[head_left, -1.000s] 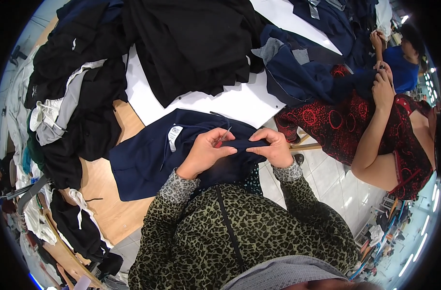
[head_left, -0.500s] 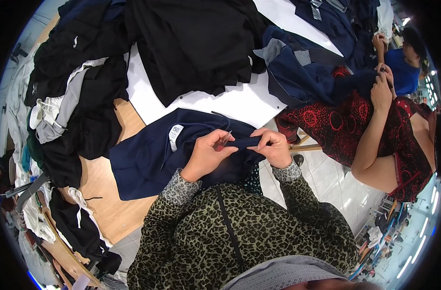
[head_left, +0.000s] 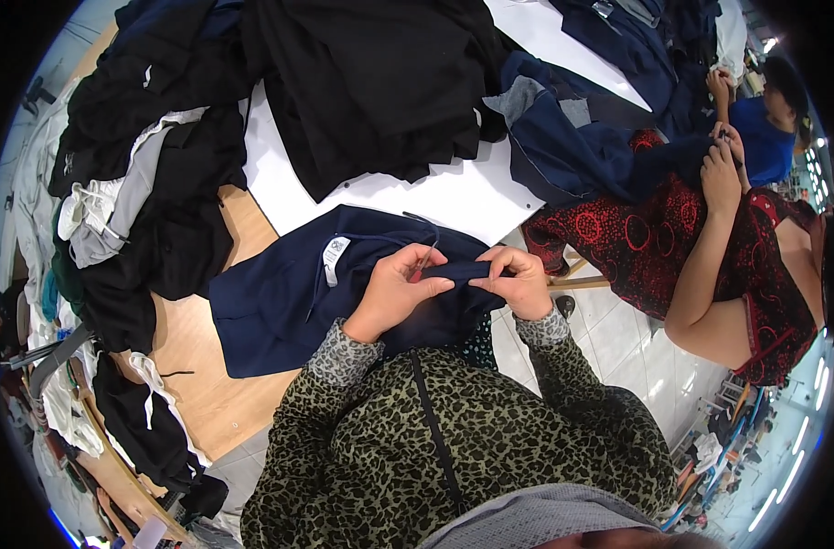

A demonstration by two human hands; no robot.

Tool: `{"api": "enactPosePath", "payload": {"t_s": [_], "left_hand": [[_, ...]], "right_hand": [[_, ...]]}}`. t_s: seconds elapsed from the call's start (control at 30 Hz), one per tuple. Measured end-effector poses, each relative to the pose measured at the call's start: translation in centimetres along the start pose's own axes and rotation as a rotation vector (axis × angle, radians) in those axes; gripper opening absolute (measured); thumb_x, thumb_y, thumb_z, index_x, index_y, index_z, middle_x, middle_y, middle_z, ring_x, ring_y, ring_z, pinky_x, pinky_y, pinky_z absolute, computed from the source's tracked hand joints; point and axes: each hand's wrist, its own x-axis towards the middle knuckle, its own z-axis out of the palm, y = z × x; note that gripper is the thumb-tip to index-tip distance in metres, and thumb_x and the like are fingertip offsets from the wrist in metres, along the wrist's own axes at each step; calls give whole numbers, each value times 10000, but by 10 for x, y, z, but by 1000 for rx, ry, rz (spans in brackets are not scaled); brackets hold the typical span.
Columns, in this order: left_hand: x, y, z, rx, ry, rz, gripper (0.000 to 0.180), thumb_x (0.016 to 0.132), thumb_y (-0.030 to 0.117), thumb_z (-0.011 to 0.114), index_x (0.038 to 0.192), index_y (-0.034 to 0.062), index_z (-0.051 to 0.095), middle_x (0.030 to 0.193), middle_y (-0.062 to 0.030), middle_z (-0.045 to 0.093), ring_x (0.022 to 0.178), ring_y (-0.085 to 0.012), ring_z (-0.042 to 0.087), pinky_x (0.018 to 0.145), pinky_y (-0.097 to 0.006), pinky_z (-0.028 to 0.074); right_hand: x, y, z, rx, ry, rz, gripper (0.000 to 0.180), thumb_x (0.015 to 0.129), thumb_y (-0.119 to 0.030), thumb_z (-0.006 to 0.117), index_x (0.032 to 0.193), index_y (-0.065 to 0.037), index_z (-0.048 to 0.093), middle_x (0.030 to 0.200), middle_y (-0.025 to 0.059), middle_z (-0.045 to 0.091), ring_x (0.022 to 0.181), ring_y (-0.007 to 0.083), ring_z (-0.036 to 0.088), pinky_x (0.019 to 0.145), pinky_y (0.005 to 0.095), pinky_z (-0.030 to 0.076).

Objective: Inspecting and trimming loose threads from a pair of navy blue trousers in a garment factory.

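A navy garment point(head_left: 261, 306) with a dark drawcord and a white label point(head_left: 333, 261) lies over the table edge in front of me. My left hand point(head_left: 390, 297) pinches a narrow folded edge of it between thumb and fingers. A small thin tool with a pointed tip also sits in that hand, mostly hidden by the fingers, so its kind does not show. Just to the right, my right hand point(head_left: 524, 285) grips the other end of the same edge point(head_left: 461, 271), thumb below and fingers on top. The short strip between both hands is stretched level.
Black garments are piled on the white table top point(head_left: 380, 197) ahead, and more black clothes point(head_left: 152, 183) lie at the left above bare wood point(head_left: 193, 366). At right a person in a red-and-black patterned garment point(head_left: 618, 229) handles navy cloth point(head_left: 582, 151). Another person in blue point(head_left: 764, 137) sits beyond.
My hands keep their grip on the navy edge, nearly still. The small tool in my left hand has turned slightly and shows less of its reddish part. The view has shifted a little.
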Motion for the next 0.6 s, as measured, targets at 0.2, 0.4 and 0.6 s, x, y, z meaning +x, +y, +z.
{"api": "enactPosePath", "payload": {"t_s": [0.2,0.4,0.6], "left_hand": [[-11,7,-7,27,6,27,260,732,-8,752,955,18,620,816,58,562,686,-4,452,600,-164,366],[-20,2,-20,187,45,238,209,722,-4,753,895,30,641,693,58,499,579,-15,369,521,-184,306],[-18,11,-18,345,152,250,229,718,-37,722,925,12,637,731,11,545,608,-48,445,549,-193,366]], "right_hand": [[7,-18,8,-506,-152,-55,428,700,5,702,1083,-49,519,934,66,628,863,189,608,836,320,451],[8,-10,3,-645,-34,-186,357,663,-75,729,1000,-69,609,959,89,636,908,284,596,833,362,449],[3,-18,1,-647,-36,-271,474,616,-178,833,1020,-67,610,972,94,644,865,270,612,786,352,476]]}}
